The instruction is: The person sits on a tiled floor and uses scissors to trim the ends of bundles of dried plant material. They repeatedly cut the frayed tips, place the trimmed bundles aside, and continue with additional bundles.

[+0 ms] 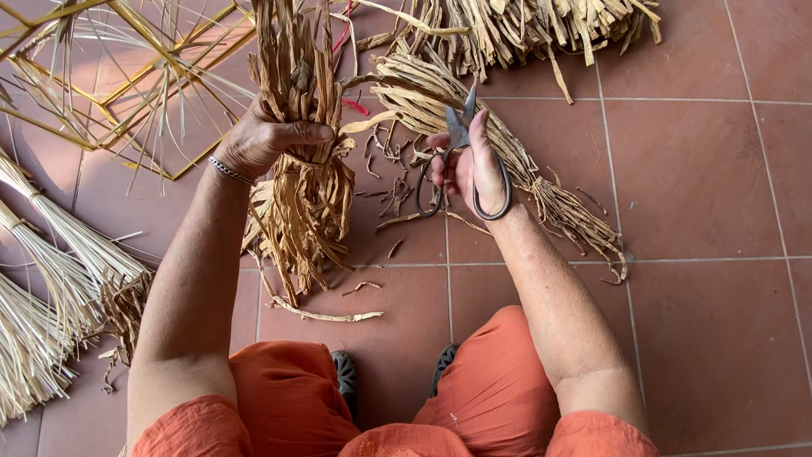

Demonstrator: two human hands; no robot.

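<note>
Head view shows you seated over a terracotta tiled floor (702, 186), knees in orange cloth at the bottom edge. At far left lie pale bound bundles of thin straight straw (51, 279), and above them a frame of yellow cane rods (127, 76); neither is being handled. Your left hand (262, 140), with a metal bracelet at the wrist, is wrapped tight around the middle of a thick tan bundle of dried flat leaf strips (304, 195), held upright off the floor with its ragged ends hanging down. Short curled offcuts (385, 182) are scattered on the tiles between your hands, which suggests some trimming is already done; the hanging ends look uneven, so more seems left on this bundle. Your right hand (465, 165) pinches dark metal scissors with large loop handles (461, 165), fingers through the loops; the blades point up and look close together, away from the held bundle. Behind that hand a second tied bundle of the same strips (507, 161) lies on the floor, and a larger loose heap (524, 30) waits at the top.
</note>
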